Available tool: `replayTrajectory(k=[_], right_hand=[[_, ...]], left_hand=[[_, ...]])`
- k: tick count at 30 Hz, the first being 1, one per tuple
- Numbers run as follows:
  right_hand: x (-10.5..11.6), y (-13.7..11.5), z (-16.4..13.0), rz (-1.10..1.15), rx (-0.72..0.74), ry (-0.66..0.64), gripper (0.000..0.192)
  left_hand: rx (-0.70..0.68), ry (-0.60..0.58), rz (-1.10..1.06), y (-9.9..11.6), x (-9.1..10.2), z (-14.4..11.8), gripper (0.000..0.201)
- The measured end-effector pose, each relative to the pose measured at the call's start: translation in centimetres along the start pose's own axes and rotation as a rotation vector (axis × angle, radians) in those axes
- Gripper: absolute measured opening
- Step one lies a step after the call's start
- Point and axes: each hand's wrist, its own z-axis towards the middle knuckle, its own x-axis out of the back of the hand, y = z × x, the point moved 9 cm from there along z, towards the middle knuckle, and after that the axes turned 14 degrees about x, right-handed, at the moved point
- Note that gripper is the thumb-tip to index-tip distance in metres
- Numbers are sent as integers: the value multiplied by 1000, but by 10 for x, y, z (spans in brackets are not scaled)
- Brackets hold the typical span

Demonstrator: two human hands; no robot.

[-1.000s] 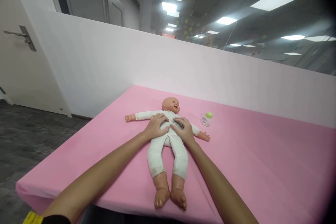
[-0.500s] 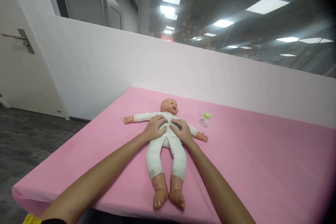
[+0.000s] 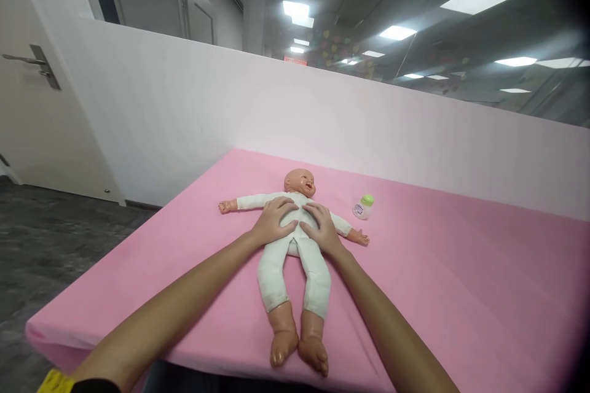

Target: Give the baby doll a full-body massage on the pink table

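Note:
A baby doll (image 3: 295, 230) in a white cloth body lies on its back on the pink-covered table (image 3: 193, 307). Its head points away from me, its arms are spread and its bare feet face me. My left hand (image 3: 275, 220) rests on the left side of the doll's torso, fingers spread and thumb toward the belly. On the opposite side of the torso lies my right hand (image 3: 321, 227), its fingers also apart. A strip of white cloth shows between both hands. Beyond the doll's arm on the right stands a small clear bottle (image 3: 363, 207) with a green cap.
A white half wall (image 3: 322, 116) runs along the table's far edge, with glass above it. A door (image 3: 50, 104) with a metal handle stands at the left, above dark flooring (image 3: 41, 245). The near table edge crosses just below the doll's feet.
My fingers have slid slightly outward and toward the doll's shoulders, leaving a wider gap between the hands. The view has shifted a little. The doll and bottle keep their places.

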Motion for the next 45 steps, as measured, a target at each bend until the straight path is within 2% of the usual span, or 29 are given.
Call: replayTrajectory(k=[2,4,10,15,19,24,28,36,38,42,45], right_hand=[[-6,4,-3,24,-26,-60,54],[-8,10,-4,38,-55,-83,55],[-7,11,6,7,-45,-33,28],[-2,2,8,-24,-32,34,24],[2,1,4,-10,-32,74,28],[-4,9,0,12,-47,-18,36],[-6,14,0,20,-64,-37,42],[-5,13,7,-3,-56,-8,21],[-6,10,6,17,-47,-46,28],[-10,7,0,86,-104,-147,63],[-11,9,-2,89,-138,-185,70]], left_hand=[[-6,-28,0,-2,-4,1,41],[5,-47,-3,-4,-6,2,40],[61,-50,5,-3,-6,7,22],[66,-2,11,0,-1,3,17],[44,6,22,-1,-2,0,28],[53,-48,41,-7,-9,2,47],[56,-30,15,-5,-6,4,39],[44,12,-39,1,2,5,16],[28,28,-45,3,4,4,14],[-22,56,-34,6,4,0,24],[-46,53,-25,4,1,0,38]])
